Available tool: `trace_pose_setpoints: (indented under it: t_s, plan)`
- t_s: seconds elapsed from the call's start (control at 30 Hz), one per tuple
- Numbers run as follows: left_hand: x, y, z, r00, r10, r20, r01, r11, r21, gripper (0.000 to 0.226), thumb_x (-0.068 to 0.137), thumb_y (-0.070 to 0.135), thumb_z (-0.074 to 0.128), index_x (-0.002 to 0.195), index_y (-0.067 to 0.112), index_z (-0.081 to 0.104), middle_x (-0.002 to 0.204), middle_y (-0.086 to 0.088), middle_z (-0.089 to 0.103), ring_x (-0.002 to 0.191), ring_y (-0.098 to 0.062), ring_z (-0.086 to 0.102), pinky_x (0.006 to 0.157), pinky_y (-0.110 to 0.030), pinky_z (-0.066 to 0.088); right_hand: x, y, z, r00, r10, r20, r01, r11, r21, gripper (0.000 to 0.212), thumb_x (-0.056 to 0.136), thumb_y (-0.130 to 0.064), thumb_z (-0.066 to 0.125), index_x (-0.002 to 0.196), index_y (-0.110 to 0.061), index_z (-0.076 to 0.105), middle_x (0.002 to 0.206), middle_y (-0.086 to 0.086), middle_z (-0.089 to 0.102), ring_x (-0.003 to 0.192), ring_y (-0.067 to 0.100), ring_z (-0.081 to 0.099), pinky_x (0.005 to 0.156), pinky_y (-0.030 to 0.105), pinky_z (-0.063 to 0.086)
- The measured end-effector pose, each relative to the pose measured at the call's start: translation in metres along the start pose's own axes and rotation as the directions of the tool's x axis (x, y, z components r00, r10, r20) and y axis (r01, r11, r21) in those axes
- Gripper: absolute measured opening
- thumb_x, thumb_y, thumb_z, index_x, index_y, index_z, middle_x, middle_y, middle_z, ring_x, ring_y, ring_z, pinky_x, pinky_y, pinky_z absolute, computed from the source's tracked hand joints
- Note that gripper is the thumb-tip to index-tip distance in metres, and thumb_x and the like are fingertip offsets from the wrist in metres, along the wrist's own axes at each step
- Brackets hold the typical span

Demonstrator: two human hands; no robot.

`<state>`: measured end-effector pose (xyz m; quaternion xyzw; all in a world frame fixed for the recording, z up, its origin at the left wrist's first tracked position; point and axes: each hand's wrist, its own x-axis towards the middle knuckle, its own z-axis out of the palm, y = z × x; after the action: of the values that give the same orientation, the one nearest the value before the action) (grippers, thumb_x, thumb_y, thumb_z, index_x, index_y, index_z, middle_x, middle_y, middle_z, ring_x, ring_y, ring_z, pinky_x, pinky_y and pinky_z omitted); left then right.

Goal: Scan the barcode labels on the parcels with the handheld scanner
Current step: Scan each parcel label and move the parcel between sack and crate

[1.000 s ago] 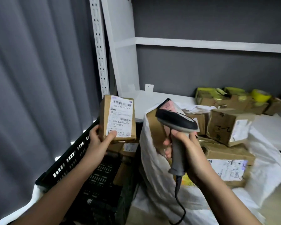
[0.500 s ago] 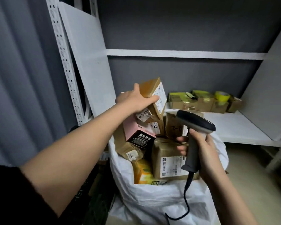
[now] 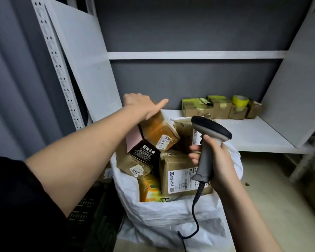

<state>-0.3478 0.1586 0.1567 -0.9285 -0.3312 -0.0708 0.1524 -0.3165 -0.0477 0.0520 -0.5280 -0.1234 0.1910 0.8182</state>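
My left hand (image 3: 141, 104) reaches across and rests on the upper end of a tilted, tape-wrapped brown parcel (image 3: 157, 130) on top of the pile. Its thumb sticks out straight to the right, and its fingers are hidden behind the parcel. My right hand (image 3: 215, 160) grips the grey handle of the handheld scanner (image 3: 210, 131), whose black head points left above the pile. The parcels fill a white sack (image 3: 164, 222). Among them are a pink and black box (image 3: 139, 148) and a brown box with a white barcode label (image 3: 180, 176) facing up.
A white shelf (image 3: 244, 135) behind the sack carries several small taped boxes (image 3: 220, 110) and a roll of yellow tape (image 3: 241, 100). A black slatted crate (image 3: 87, 211) stands at the lower left. A white perforated upright (image 3: 56, 64) rises on the left.
A second ago my left hand held a labelled parcel over the black crate. It has since swung right to the sack and now lies on the top parcel. The scanner stayed in my right hand.
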Motion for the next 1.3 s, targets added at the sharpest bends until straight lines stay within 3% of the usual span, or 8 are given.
trace_pose_setpoints:
  t_s: [0.17,0.27,0.37,0.5,0.6,0.67,0.83,1.3]
  plan:
    - [0.000,-0.050,0.016,0.995,-0.083,-0.059,0.064,0.962,-0.266,0.078,0.089,0.073,0.013,0.092,0.015,0.065,0.087,-0.002,0.071,0.086,-0.023,0.065,0.064,-0.028,0.038,-0.014,0.003,0.027,0.987,0.032,0.160,-0.028,0.999,-0.032,0.029,0.099,-0.018,0.053,0.119,0.003,0.049,0.062,0.016,0.068,0.046,0.022,0.063,0.042,0.023,0.050]
    - [-0.011,-0.100,0.036,0.987,-0.155,-0.043,0.126,0.911,-0.393,0.061,0.090,0.067,0.024,0.088,0.020,0.063,0.080,0.003,0.071,0.080,-0.021,0.068,0.072,-0.030,0.048,-0.024,0.012,0.056,0.955,0.100,0.278,-0.075,0.992,-0.097,0.022,0.099,-0.018,0.050,0.111,0.001,0.050,0.059,0.016,0.065,0.042,0.021,0.061,0.041,0.023,0.047]
    - [-0.035,-0.154,0.075,0.972,-0.224,0.070,0.231,0.861,-0.454,0.047,0.091,0.055,0.035,0.085,0.019,0.064,0.074,0.004,0.073,0.078,-0.018,0.069,0.076,-0.029,0.050,-0.036,0.035,0.092,0.906,0.171,0.387,-0.111,0.979,-0.173,0.018,0.100,-0.017,0.050,0.108,-0.002,0.051,0.059,0.017,0.064,0.041,0.022,0.058,0.041,0.023,0.045]
    - [-0.075,-0.209,0.151,0.924,-0.260,0.282,0.356,0.854,-0.379,0.033,0.091,0.047,0.046,0.091,0.021,0.066,0.091,-0.003,0.072,0.092,-0.024,0.066,0.078,-0.030,0.049,-0.046,0.081,0.142,0.827,0.295,0.478,-0.154,0.937,-0.314,0.020,0.099,-0.018,0.052,0.112,-0.003,0.048,0.058,0.014,0.064,0.039,0.021,0.056,0.043,0.025,0.044]
    - [-0.100,-0.231,0.213,0.872,-0.197,0.449,0.382,0.848,-0.369,0.029,0.091,0.043,0.051,0.090,0.018,0.065,0.098,-0.009,0.072,0.092,-0.025,0.066,0.076,-0.029,0.048,-0.042,0.125,0.181,0.798,0.384,0.465,-0.200,0.895,-0.398,0.024,0.098,-0.019,0.055,0.114,-0.002,0.046,0.056,0.011,0.063,0.036,0.019,0.052,0.041,0.024,0.042]
    - [-0.108,-0.236,0.252,0.838,-0.126,0.531,0.362,0.857,-0.367,0.034,0.090,0.043,0.055,0.105,0.015,0.066,0.111,-0.011,0.068,0.100,-0.026,0.064,0.082,-0.029,0.048,-0.032,0.158,0.205,0.796,0.435,0.420,-0.233,0.862,-0.450,0.026,0.098,-0.019,0.056,0.114,-0.001,0.045,0.056,0.010,0.062,0.035,0.017,0.051,0.037,0.021,0.041]
    - [-0.105,-0.211,0.351,0.689,0.015,0.725,0.275,0.920,-0.280,0.066,0.091,0.048,0.053,0.141,0.009,0.034,0.140,-0.017,0.042,0.124,-0.034,0.048,0.097,-0.037,0.044,0.005,0.230,0.239,0.817,0.495,0.295,-0.286,0.793,-0.539,0.032,0.097,-0.022,0.058,0.116,-0.001,0.043,0.060,0.009,0.063,0.035,0.014,0.050,0.038,0.023,0.041]
    - [-0.073,-0.115,0.547,0.500,0.034,0.865,0.084,0.993,-0.088,0.067,0.103,0.034,0.036,0.152,0.030,-0.010,0.157,-0.020,-0.018,0.138,-0.048,0.021,0.107,-0.050,0.035,0.087,0.346,0.253,0.894,0.431,0.119,-0.302,0.778,-0.551,0.021,0.095,-0.024,0.059,0.103,-0.012,0.044,0.064,0.006,0.061,0.036,0.013,0.048,0.037,0.017,0.038]
